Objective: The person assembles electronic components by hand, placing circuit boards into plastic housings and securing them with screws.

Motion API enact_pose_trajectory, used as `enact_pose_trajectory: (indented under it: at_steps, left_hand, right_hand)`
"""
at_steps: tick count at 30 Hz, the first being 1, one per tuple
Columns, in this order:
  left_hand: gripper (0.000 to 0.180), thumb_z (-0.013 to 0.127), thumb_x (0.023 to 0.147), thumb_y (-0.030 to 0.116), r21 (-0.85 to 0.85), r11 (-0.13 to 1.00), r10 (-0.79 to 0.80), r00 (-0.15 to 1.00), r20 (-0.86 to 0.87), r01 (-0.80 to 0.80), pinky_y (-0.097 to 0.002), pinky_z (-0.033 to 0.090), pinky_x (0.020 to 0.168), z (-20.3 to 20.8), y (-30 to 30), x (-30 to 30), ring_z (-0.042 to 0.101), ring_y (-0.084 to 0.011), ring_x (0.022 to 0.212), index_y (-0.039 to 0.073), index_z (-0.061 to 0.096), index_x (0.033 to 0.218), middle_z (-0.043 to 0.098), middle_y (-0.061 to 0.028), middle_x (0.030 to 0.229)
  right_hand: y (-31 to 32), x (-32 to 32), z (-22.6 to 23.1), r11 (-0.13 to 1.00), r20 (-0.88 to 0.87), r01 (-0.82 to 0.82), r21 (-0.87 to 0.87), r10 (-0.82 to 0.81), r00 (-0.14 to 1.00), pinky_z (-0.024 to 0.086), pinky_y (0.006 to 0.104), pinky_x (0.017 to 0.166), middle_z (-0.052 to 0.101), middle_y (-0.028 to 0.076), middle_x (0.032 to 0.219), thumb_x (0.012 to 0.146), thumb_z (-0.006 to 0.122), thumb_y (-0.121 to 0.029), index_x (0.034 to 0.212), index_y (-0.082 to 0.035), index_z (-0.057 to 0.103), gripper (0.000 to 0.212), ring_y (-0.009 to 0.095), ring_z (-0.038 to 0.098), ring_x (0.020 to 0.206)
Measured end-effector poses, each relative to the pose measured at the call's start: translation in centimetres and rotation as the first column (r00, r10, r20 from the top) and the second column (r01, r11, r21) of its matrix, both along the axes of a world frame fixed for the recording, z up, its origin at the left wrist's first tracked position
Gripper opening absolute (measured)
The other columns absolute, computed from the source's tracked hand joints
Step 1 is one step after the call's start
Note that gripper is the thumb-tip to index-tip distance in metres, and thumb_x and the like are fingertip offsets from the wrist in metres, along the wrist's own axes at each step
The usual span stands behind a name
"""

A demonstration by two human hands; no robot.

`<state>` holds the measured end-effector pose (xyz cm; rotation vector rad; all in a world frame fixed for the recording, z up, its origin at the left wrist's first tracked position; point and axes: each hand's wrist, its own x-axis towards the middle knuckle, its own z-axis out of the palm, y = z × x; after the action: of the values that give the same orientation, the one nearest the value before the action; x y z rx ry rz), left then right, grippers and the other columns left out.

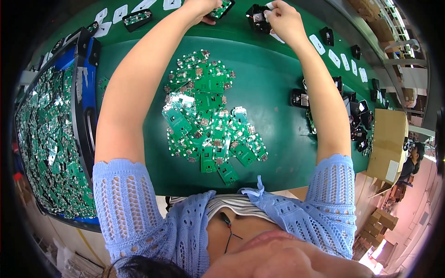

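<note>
At the far edge of the view, my left hand [202,8] is closed around a black plastic case with a green circuit board [223,8] in it. The picture's top edge cuts off part of that hand. Further right, my right hand [285,22] pinches the side of another black plastic case [258,18], which has silvery parts inside. White coverings show on its fingertips. Between my forearms, a loose pile of green circuit boards [211,92] with small metal connectors lies on the green table [273,125].
To the left stands a blue and black crate [85,88] filled with circuit boards. Black cases with wires [359,116] cluster beside my right forearm, near a cardboard box [387,139]. White cards [333,59] and more cases lie along the far green strip [162,23].
</note>
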<state>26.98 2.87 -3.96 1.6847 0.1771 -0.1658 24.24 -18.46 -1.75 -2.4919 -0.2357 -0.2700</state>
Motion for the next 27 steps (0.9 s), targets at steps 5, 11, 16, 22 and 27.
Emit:
enact_pose_trajectory:
  at_steps: [5, 11, 16, 22, 27]
  left_hand:
    - [0.036, 0.069, 0.073, 0.023, 0.693, 0.717, -0.115, 0.993, 0.012, 0.074, -0.0358, 0.051, 0.064, 1.3, -0.5, -0.4, 0.063, -0.0271, 0.078, -0.003, 0.060, 0.097, 0.064, -0.0159, 0.088]
    - [0.032, 0.065, 0.075, 0.025, 0.504, 0.849, -0.293, 0.934, 0.205, 0.156, -0.0342, 0.049, 0.057, -0.9, 1.9, 0.8, 0.063, -0.0241, 0.066, -0.004, 0.063, 0.089, 0.065, -0.0155, 0.083]
    - [0.030, 0.065, 0.077, 0.024, 0.373, 0.924, -0.085, 0.996, -0.015, 0.085, -0.0264, 0.043, 0.035, -1.5, 1.3, -0.5, 0.056, -0.0164, 0.045, -0.004, 0.058, 0.077, 0.058, -0.0076, 0.070]
    - [0.029, 0.063, 0.080, 0.025, 0.486, 0.850, -0.166, 0.979, -0.118, 0.203, -0.0254, 0.039, 0.035, -3.4, 2.0, 2.2, 0.051, -0.0128, 0.041, -0.002, 0.056, 0.070, 0.050, -0.0049, 0.054]
    - [0.026, 0.062, 0.079, 0.020, 0.493, 0.832, -0.177, 0.964, -0.200, 0.255, -0.0290, 0.046, 0.042, -2.7, 1.9, 1.9, 0.058, -0.0181, 0.049, -0.004, 0.056, 0.088, 0.059, -0.0105, 0.069]
  right_hand:
    - [2.2, -3.6, 3.6, 0.960, -0.136, 0.018, 0.279, 0.020, 0.991, 0.046, 0.0326, 0.059, 0.060, 0.013, 0.069, 0.078, 0.057, -0.010, 0.094, 0.000, 0.057, 0.018, 0.022, 0.059, 0.062]
    - [1.1, -4.0, 2.9, 0.994, 0.090, -0.086, -0.074, 0.093, 0.992, 0.047, 0.0364, 0.056, 0.059, 0.014, 0.068, 0.075, 0.059, -0.010, 0.113, -0.012, 0.053, 0.038, 0.026, 0.059, 0.060]
    - [2.6, -5.1, 1.7, 0.710, -0.059, -0.271, -0.650, 0.309, 0.949, 0.049, 0.0378, 0.064, 0.059, 0.011, 0.083, 0.079, 0.044, -0.004, 0.131, -0.044, 0.033, 0.067, 0.026, 0.060, 0.074]
    - [4.7, -3.2, 2.4, 0.566, -0.114, -0.327, -0.757, 0.379, 0.918, 0.049, 0.0342, 0.060, 0.061, 0.006, 0.073, 0.078, 0.056, -0.016, 0.121, -0.038, 0.049, 0.049, 0.021, 0.062, 0.072]
    - [5.6, -2.8, 2.9, 0.496, -0.268, -0.414, -0.763, 0.341, 0.901, 0.049, 0.0344, 0.061, 0.059, 0.005, 0.078, 0.075, 0.059, -0.012, 0.129, -0.042, 0.039, 0.065, 0.021, 0.061, 0.072]
